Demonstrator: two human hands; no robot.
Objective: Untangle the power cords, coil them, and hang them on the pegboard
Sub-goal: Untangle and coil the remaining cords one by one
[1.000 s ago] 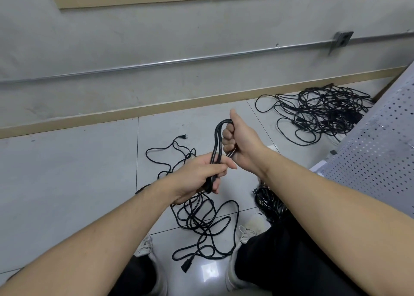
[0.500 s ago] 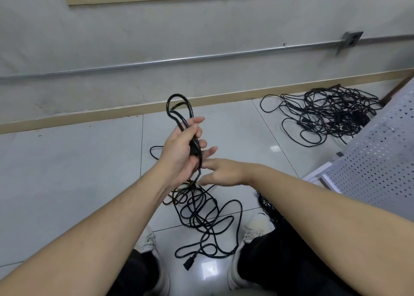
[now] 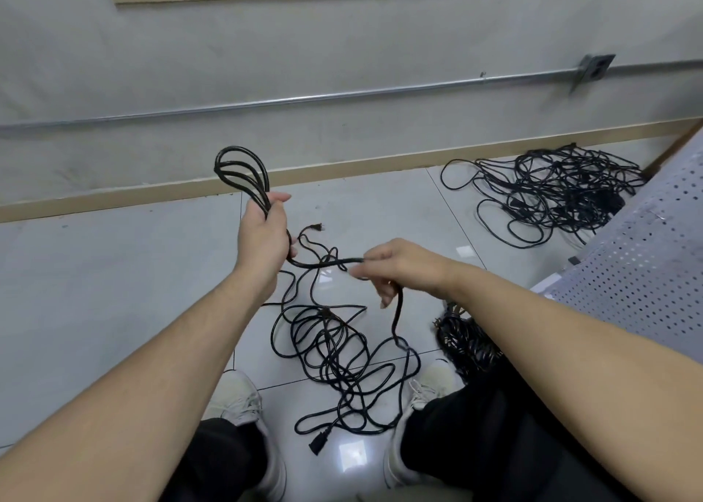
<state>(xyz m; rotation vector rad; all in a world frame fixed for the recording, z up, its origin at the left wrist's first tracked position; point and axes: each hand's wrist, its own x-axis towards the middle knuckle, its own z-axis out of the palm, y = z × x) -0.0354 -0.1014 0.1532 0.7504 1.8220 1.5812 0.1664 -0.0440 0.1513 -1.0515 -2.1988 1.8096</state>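
Observation:
My left hand (image 3: 264,241) grips a half-made coil of black power cord (image 3: 241,174), its loops sticking up above the fist. From that fist the same cord runs right to my right hand (image 3: 395,269), which holds it between curled fingers and lets it drop to a loose tangle of cord (image 3: 334,353) on the floor between my feet. A plug end (image 3: 318,443) lies near my right shoe. A second, larger tangle of black cords (image 3: 551,193) lies by the wall at the right. The perforated grey pegboard (image 3: 639,273) leans at the right edge.
My two light shoes (image 3: 237,402) stand on the glossy grey tiles. A dark bundle of cords (image 3: 466,340) sits beside my right leg. A wooden skirting and a metal conduit with a socket box (image 3: 595,69) run along the grey wall.
My left hand has lifted the coil higher and to the left. My right hand has left the coil, taken hold of the trailing cord and drawn it out to the right.

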